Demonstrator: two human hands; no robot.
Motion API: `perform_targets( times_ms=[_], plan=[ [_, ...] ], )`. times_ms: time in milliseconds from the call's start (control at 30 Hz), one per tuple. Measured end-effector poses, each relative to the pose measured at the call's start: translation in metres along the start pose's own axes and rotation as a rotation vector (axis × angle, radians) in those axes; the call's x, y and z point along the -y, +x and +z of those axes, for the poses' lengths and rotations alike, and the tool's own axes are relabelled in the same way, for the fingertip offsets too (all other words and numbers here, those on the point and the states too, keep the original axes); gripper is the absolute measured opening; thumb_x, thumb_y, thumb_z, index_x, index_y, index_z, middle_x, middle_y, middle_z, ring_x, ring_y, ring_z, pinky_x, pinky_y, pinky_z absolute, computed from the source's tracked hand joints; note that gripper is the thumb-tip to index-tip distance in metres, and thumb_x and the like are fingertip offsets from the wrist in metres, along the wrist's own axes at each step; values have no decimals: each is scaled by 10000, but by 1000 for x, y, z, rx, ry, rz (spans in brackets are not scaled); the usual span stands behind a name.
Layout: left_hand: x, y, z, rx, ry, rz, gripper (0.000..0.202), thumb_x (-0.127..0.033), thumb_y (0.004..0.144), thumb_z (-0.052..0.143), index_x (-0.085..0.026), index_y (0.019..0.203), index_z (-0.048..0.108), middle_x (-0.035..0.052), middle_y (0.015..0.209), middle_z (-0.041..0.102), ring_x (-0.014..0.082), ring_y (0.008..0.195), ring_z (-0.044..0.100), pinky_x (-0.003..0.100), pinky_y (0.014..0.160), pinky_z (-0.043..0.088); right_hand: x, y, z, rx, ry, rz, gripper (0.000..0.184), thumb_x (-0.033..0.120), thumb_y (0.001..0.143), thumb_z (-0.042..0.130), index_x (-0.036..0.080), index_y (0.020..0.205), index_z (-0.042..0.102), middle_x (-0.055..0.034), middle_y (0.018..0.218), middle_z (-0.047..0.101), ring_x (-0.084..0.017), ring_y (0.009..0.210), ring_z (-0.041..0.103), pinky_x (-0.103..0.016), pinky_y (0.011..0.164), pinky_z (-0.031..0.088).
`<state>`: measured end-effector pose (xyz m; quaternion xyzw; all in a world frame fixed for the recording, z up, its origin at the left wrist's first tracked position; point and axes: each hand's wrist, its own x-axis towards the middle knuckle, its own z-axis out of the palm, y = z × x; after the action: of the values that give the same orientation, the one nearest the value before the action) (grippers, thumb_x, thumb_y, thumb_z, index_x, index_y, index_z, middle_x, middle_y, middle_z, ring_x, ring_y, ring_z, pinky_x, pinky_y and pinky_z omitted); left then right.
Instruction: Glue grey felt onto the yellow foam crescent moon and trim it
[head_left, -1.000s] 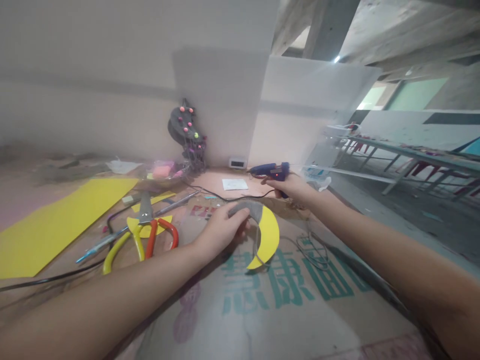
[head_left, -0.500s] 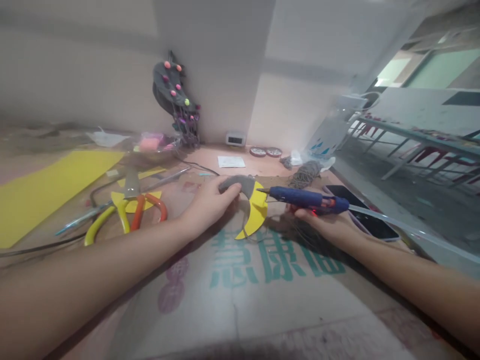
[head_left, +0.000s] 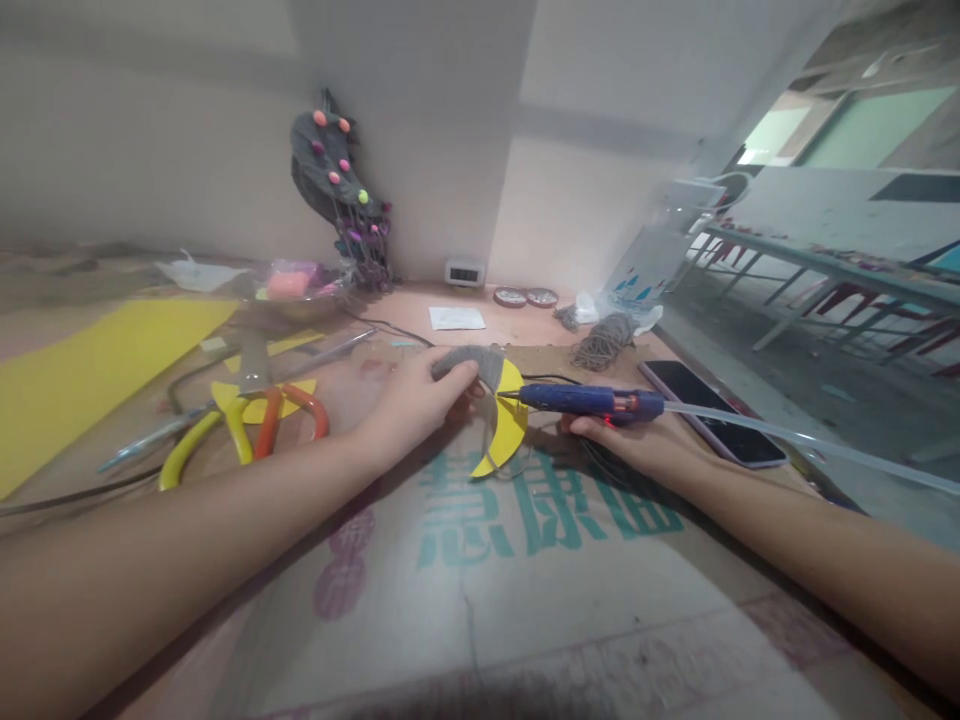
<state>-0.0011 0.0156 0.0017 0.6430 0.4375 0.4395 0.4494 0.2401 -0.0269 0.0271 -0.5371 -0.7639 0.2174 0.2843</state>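
Observation:
My left hand (head_left: pixel 411 402) is closed on a grey felt piece (head_left: pixel 466 363) that is joined to a yellow crescent of foam (head_left: pixel 507 426), pressing it down on the cardboard sheet (head_left: pixel 525 560). My right hand (head_left: pixel 628 440) grips a blue glue gun (head_left: pixel 592 401) lying almost level. Its nozzle points left and touches the crescent's upper edge. A clear glue stick (head_left: pixel 795 436) sticks out of the gun's back toward the right.
Scissors with yellow and orange handles (head_left: pixel 247 425) lie to the left on yellow scraps, beside a large yellow sheet (head_left: pixel 82 370). A phone (head_left: pixel 705 400) lies right of the gun, a coil of grey cord (head_left: pixel 600 345) behind it. A dark beaded ornament (head_left: pixel 334 180) leans in the corner.
My right hand brought the glue gun down from the back of the table and to the left, until its nozzle met the crescent. My left hand stayed on the grey piece.

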Motion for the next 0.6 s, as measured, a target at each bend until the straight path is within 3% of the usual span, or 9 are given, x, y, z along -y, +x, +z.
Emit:
perform_targets(
  times_ms=[267, 600],
  plan=[
    [1, 1, 0, 9, -44, -19, 159, -297, 838, 526, -172, 780, 607, 20, 717, 695, 109, 532, 610, 187, 464, 449, -8, -3, 6, -25, -66, 8, 256, 483, 773, 646, 234, 833, 639, -41, 768, 672, -219, 701, 629, -328, 605, 493],
    [4, 3, 1, 4, -117, -84, 122, -290, 833, 573, -181, 879, 600, 25, 800, 702, 130, 608, 677, 203, 515, 518, -7, -4, 7, -12, -77, 16, 278, 493, 757, 660, 218, 773, 620, -33, 736, 663, -200, 660, 605, -310, 569, 467]
  ],
)
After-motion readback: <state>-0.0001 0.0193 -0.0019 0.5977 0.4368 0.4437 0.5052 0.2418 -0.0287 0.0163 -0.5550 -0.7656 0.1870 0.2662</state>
